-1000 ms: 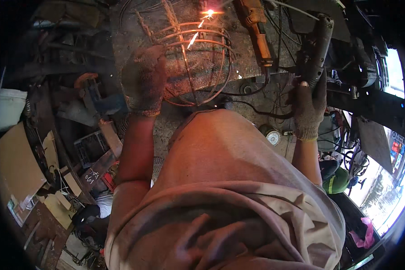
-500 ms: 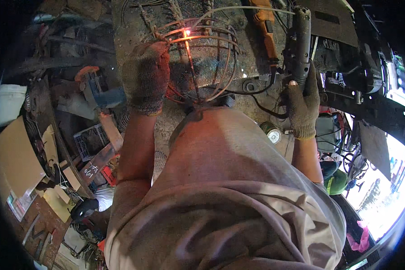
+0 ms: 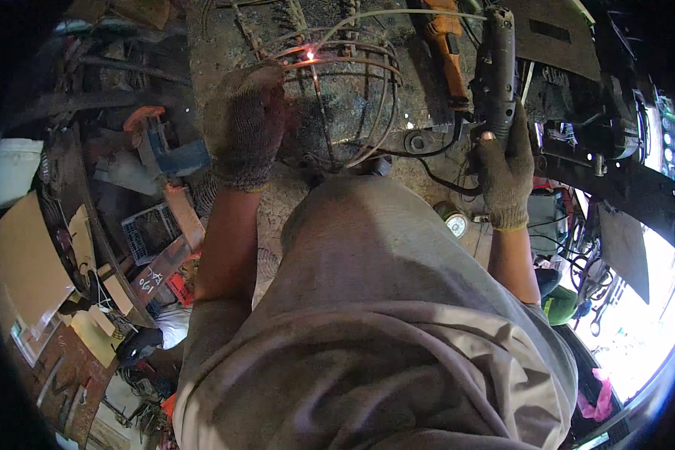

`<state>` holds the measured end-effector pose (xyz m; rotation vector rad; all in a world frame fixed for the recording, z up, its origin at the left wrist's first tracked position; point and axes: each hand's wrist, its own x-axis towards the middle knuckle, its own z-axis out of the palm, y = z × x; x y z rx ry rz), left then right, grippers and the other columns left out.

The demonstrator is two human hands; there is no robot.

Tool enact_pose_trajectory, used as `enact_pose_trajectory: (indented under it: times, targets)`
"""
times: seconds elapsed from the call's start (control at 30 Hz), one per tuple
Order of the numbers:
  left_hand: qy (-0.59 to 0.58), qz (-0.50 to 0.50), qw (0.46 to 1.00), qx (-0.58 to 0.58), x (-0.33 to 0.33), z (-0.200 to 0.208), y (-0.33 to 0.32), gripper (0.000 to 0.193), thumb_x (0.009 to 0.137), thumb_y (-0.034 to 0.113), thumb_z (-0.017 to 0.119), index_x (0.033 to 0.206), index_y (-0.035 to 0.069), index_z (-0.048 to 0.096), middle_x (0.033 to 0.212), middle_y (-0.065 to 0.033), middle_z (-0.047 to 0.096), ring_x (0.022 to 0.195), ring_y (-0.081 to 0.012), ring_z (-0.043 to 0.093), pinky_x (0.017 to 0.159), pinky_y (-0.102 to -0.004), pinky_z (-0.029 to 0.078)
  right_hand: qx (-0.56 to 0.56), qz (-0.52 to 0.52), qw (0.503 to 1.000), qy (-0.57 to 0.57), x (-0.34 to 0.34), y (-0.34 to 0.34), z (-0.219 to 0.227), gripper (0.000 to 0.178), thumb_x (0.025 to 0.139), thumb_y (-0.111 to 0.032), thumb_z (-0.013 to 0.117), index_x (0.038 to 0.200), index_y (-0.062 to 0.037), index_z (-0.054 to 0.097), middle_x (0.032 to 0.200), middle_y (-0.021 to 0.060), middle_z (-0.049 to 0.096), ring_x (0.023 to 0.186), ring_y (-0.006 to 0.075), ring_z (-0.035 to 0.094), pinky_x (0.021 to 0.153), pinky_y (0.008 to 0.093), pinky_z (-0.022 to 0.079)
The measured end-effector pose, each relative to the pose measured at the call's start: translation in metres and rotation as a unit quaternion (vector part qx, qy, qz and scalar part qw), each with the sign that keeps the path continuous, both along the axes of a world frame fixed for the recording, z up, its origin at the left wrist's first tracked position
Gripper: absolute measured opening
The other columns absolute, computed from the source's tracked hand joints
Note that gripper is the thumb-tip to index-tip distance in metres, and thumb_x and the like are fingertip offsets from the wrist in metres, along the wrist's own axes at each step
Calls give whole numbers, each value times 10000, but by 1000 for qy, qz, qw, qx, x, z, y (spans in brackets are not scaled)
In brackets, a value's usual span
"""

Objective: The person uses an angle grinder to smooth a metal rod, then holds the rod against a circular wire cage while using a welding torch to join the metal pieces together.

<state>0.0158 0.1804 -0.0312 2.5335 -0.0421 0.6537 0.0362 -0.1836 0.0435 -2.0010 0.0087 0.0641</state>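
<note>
My left hand [image 3: 244,124], in a knitted work glove, is closed at the left side of a round cage of bent metal rods [image 3: 390,112]. Its fingertips are in shadow, but the upper hoops run into its grip. In my gloved right hand [image 3: 505,176] is a dark cylindrical welding electrode holder [image 3: 498,71], standing nearly upright. From its top a thin pale welding rod [image 3: 397,11] arches left and down to the cage. A small bright spot glows where the rod's tip meets an upper hoop, and the metal beside it looks orange.
The cage rests on a dark, gritty metal worktop [image 3: 225,45]. An orange tool [image 3: 446,52] with a black cable lies between cage and holder. A round gauge-like object [image 3: 454,221] sits near my right wrist. At left are a blue clamp [image 3: 176,159], a crate [image 3: 151,232] and cardboard [image 3: 30,262].
The bright spot has shrunk, and the red light on my left glove, forearm and shirt has faded. Both hands stay almost in place.
</note>
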Motion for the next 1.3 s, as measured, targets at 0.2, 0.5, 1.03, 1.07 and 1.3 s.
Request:
enact_pose_trajectory:
  times: [0.2,0.5,1.03,1.07,1.3]
  targets:
    - [18,11,998,-54,2,-9,2,328,948,148,718,1262,70,662,1206,-175,698,1087,-318,699,922,-424,565,6,-2,1000,-12,1,2,0,711,984,-197,675,1586,4,352,1084,67,683,834,105,611,731,261,528]
    - [-3,13,994,112,-2,-12,0,341,950,200,700,1268,85,661,1203,-155,703,1079,-312,708,919,-432,588,47,-4,999,13,4,3,4,619,975,-176,640,1537,-26,431,973,39,662,718,85,584,599,244,503]
    - [1,-28,993,-118,0,-17,-1,273,965,149,665,1223,58,671,1102,-144,710,1083,-357,678,933,-415,549,-169,24,946,-276,4,-8,-10,649,989,-296,659,1546,-51,433,994,87,724,771,194,697,716,311,574]
    - [26,-8,995,-96,0,-21,0,249,963,142,664,1195,53,675,1100,-141,710,1081,-341,680,924,-404,551,-133,16,966,-221,4,-7,-6,636,990,-273,652,1544,-51,431,1006,87,714,777,185,689,697,304,572]
    - [-69,10,990,123,9,30,-16,330,852,127,749,1179,132,696,920,-99,743,840,-302,727,785,-388,595,138,-73,988,16,5,-3,14,553,1003,-180,610,1508,-38,434,982,47,660,701,86,588,571,257,511]
